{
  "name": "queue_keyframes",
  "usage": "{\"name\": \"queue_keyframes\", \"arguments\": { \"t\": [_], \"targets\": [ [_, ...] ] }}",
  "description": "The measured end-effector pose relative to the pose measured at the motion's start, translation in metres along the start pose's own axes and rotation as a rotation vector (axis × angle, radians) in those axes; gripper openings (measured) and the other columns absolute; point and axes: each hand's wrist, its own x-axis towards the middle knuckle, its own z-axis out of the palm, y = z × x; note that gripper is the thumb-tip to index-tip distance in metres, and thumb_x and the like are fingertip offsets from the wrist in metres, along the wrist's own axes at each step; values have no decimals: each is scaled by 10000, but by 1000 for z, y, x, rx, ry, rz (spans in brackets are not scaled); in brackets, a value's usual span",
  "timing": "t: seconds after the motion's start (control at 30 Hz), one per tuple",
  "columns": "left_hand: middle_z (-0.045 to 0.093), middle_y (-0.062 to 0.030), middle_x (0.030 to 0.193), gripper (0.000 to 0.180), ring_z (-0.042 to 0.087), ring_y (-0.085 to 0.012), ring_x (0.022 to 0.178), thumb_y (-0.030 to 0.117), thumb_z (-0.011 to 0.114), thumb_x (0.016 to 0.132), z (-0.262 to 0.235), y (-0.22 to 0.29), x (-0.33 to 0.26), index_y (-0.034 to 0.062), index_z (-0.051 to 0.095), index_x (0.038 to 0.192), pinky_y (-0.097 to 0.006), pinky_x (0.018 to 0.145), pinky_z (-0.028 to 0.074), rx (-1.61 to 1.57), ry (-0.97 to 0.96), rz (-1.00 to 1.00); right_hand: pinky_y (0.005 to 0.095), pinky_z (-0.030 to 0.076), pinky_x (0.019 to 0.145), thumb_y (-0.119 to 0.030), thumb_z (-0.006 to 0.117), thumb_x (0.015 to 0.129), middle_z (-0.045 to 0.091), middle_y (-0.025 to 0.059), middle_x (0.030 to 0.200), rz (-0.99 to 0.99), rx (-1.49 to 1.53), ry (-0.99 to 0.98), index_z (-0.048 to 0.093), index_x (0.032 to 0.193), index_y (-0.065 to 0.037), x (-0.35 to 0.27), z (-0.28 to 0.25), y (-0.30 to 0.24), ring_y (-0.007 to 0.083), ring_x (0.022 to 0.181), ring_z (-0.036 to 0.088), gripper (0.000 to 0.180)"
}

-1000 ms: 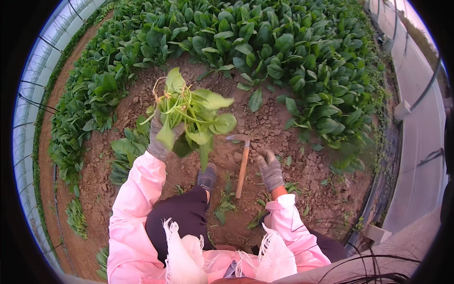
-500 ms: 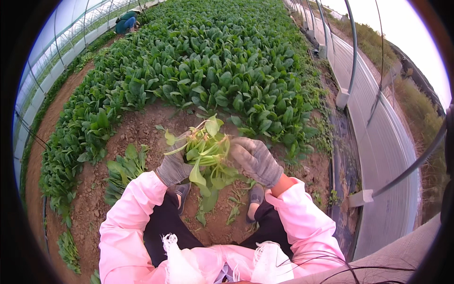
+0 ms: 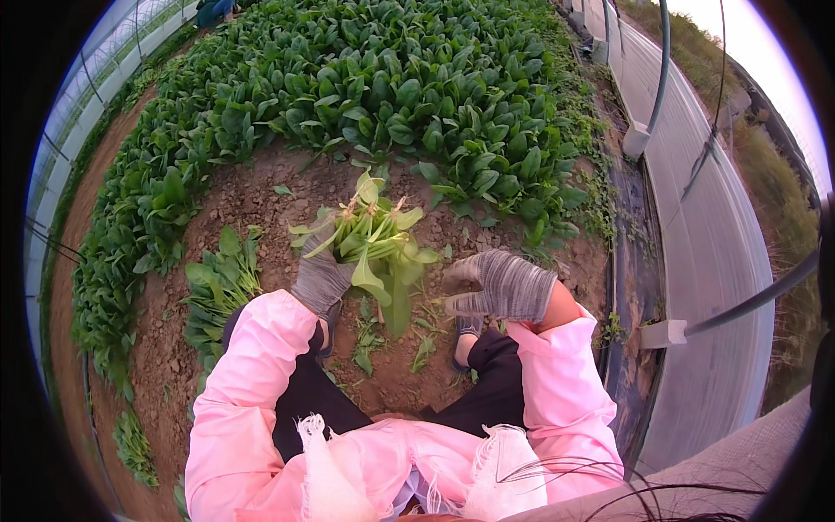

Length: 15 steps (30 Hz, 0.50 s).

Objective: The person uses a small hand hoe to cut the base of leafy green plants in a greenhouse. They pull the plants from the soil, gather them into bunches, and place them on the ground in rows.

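Note:
A bunch of leafy greens (image 3: 387, 239), spinach-like with pale stems and root ends upward, is gripped in my left hand (image 3: 320, 271), which wears a grey glove. Its broad leaves hang down on the right side of that hand. My right hand (image 3: 491, 285), gloved the same way, is apart from the bunch, to its right. The fingers there point left, with a gap between thumb and fingers and nothing held. Loose torn leaves (image 3: 369, 341) lie on the soil below, between my shoes.
Dense rows of growing greens (image 3: 374, 96) fill the ground ahead. A cut pile of greens (image 3: 222, 283) lies left of my knee, and another bunch (image 3: 135, 448) is at lower left. White sheeting (image 3: 704, 226) and curved poles run along the right. A crouching person (image 3: 213, 12) shows at far left.
My right hand has left the bunch and moved right and slightly down, its fingers parting. The left hand keeps the bunch, now slightly lower. The view has tilted downward.

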Motion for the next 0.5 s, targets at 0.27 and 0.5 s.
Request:
{"name": "queue_keyframes", "arguments": {
  "t": [0.27,0.5],
  "targets": [
    [626,-137,1050,610,588,-379,1080,274,881,610,-3,9,25,85,553,1088,-484,990,462,811,-14,556,394,519,902,-112,666,873,662,162,1101,-266,65,363,619,1209,-40,41,2,0,341,997,650,347],
    [602,-85,948,492,595,-330,973,258,862,612,4,26,32,113,618,1014,-466,996,454,757,-102,702,386,529,836,-134,675,874,678,140,1015,-392,112,300,636,1093,-26,44,5,-6,305,947,658,247]
  ]
}}
